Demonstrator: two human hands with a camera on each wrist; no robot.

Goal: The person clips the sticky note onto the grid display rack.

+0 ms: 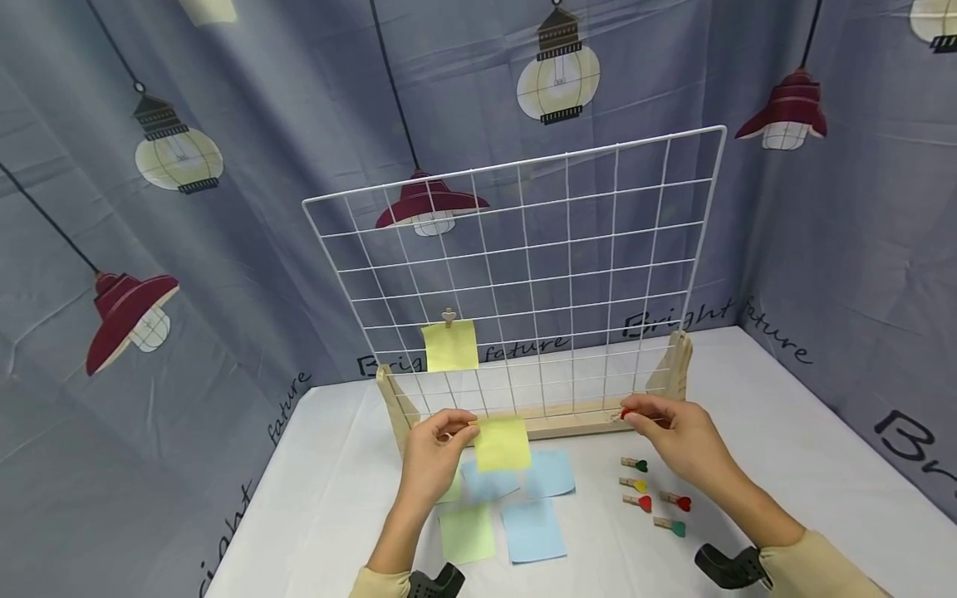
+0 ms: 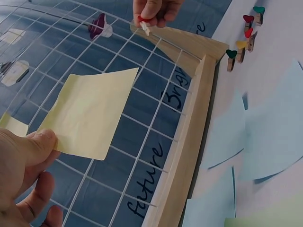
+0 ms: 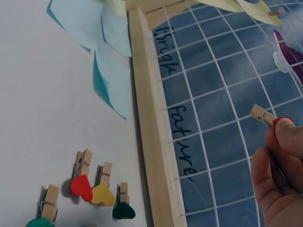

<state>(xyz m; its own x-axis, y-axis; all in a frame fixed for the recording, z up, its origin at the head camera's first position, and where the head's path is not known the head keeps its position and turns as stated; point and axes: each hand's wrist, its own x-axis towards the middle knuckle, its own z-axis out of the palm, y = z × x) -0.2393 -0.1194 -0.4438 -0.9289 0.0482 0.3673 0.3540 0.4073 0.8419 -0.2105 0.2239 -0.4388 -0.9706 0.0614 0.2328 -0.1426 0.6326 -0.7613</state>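
Note:
My left hand [image 1: 434,453] pinches a yellow sticky note [image 1: 503,443] by its left edge, in front of the lower part of a white wire grid [image 1: 523,249]. In the left wrist view the thumb lies over the corner of that note [image 2: 92,113]. To the right, my right hand [image 1: 684,436] pinches a small wooden clothespin [image 3: 263,115] by its red heart end, its bare wooden tip pointing away from the fingers. Another yellow note [image 1: 451,345] hangs on the grid at the left, held by a clothespin with a pale heart [image 1: 449,316].
The grid stands in a wooden base [image 1: 576,422] on a white table [image 1: 336,490]. Blue notes [image 1: 533,531] and green notes [image 1: 467,534] lie before it. Several heart clothespins, including a yellow one [image 1: 634,484], lie at the right. A lamp-patterned curtain [image 1: 262,249] surrounds the table.

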